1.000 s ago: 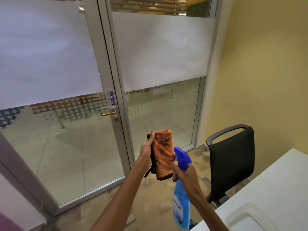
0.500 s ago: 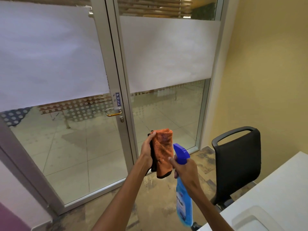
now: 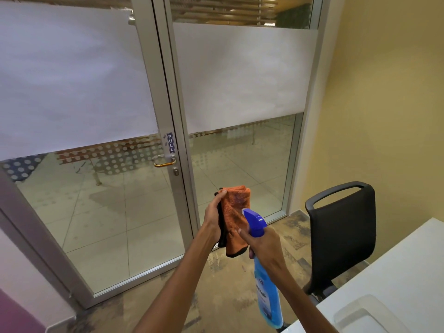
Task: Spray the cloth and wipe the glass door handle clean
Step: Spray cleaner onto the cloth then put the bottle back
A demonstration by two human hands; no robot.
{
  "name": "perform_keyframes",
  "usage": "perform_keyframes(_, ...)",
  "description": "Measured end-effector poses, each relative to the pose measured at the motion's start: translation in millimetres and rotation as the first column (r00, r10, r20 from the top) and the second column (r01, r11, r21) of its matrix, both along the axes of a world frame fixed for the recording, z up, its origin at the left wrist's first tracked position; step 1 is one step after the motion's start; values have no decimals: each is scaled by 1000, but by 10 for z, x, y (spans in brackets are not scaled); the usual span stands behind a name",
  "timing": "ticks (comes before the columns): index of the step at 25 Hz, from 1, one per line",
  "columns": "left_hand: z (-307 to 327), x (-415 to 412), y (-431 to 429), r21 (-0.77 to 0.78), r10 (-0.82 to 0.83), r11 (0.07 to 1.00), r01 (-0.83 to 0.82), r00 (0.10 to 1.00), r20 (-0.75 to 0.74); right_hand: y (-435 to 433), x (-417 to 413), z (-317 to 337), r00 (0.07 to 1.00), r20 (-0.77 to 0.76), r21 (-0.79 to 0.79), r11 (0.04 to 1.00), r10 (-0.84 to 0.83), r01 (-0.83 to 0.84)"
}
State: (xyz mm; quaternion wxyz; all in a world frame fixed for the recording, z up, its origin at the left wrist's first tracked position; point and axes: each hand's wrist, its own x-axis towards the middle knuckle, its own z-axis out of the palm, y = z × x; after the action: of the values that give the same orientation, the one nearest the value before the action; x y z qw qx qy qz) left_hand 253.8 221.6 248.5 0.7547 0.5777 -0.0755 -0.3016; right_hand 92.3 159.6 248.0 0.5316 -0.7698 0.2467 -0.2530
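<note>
My left hand holds a folded orange cloth upright in front of me. My right hand grips a blue spray bottle by its neck, with the blue nozzle pointed at the cloth from close by. The brass-coloured door handle sits on the grey frame of the glass door, under a blue PULL label, well beyond both hands and up to the left.
A black office chair stands at the right by the yellow wall. A white desk fills the lower right corner. A fixed glass panel is right of the door. Frosted film covers the upper glass.
The view has shifted slightly, so the door and handle sit further right in frame. Both hands keep their hold, and the nozzle stays aimed at the cloth.
</note>
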Motion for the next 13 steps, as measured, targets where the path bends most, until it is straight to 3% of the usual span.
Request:
perform_keyframes(4,28,-22,22,23,7,1000,-7,1000,-13,-19,-67,-17,999,34,44,999,-17,15)
perform_keyframes(13,36,-9,26,18,4,1000,-4,1000,-4,-202,-70,79,989,89,-30,993,-115,118)
